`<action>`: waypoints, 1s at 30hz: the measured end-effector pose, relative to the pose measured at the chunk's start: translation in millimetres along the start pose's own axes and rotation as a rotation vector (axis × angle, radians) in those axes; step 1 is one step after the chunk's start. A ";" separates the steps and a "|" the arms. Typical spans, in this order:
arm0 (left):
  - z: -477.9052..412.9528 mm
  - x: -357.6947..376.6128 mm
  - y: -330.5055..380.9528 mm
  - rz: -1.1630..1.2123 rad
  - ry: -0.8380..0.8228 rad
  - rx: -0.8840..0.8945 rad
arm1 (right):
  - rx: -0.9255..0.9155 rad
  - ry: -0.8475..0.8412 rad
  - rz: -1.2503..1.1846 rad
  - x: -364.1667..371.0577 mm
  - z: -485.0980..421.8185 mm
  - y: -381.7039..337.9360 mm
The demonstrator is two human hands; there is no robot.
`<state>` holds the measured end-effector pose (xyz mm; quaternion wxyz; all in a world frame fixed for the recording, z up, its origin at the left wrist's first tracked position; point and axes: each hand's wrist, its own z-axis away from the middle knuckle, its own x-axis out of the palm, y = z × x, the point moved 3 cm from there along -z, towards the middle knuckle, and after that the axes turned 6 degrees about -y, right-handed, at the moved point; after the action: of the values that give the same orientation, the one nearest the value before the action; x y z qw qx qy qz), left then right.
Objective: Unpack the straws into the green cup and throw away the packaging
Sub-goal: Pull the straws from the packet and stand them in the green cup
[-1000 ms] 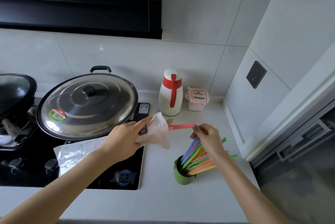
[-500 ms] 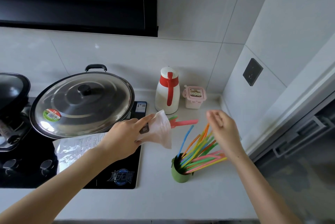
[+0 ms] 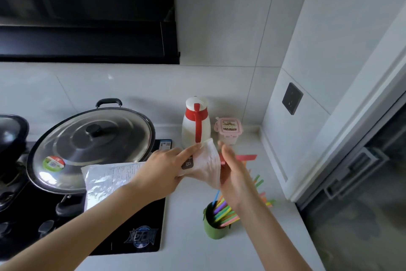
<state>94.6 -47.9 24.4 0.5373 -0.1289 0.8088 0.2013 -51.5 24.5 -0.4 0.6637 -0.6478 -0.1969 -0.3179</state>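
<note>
My left hand grips a clear plastic straw package above the white counter, its mouth facing right. A red straw sticks out of the package. My right hand is at the package mouth, fingers apart, touching the bag and the straw ends; I cannot tell whether it pinches anything. Below it stands the green cup on the counter, with several coloured straws leaning out to the right.
A black stove carries a big steel-lidded wok. A printed foil packet lies on the stove edge. A white and red jug and a pink box stand at the back. A wall rises at the right.
My right hand let go of the straws in the cup, rose, and moved left to the package mouth. The left hand kept hold of the package.
</note>
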 end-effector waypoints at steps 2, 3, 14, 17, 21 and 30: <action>-0.3 -0.5 2.1 -0.020 -0.010 0.033 | 0.009 0.088 0.020 0.2 -5.9 -4.2; -0.1 -0.3 2.3 -0.027 -0.024 0.040 | -0.002 0.159 0.035 -3.3 -9.9 -5.5; 19.6 6.2 -10.6 -0.042 -0.116 -0.032 | -0.416 0.426 -0.315 -42.0 -4.3 -66.8; 25.3 7.3 -15.9 -0.079 -0.145 -0.067 | -0.477 0.496 -0.266 -62.1 4.4 -95.7; 31.8 10.3 -25.6 -0.133 -0.183 -0.119 | -0.590 0.581 -0.185 -78.8 22.2 -130.9; 39.3 12.6 -42.6 -0.169 -0.204 -0.159 | -0.575 0.565 0.217 -66.7 24.8 -91.9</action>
<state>139.9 -67.3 -8.6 0.6197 -0.2174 0.7179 0.2308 -158.0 63.9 24.2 0.5133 -0.7111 0.1591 -0.4534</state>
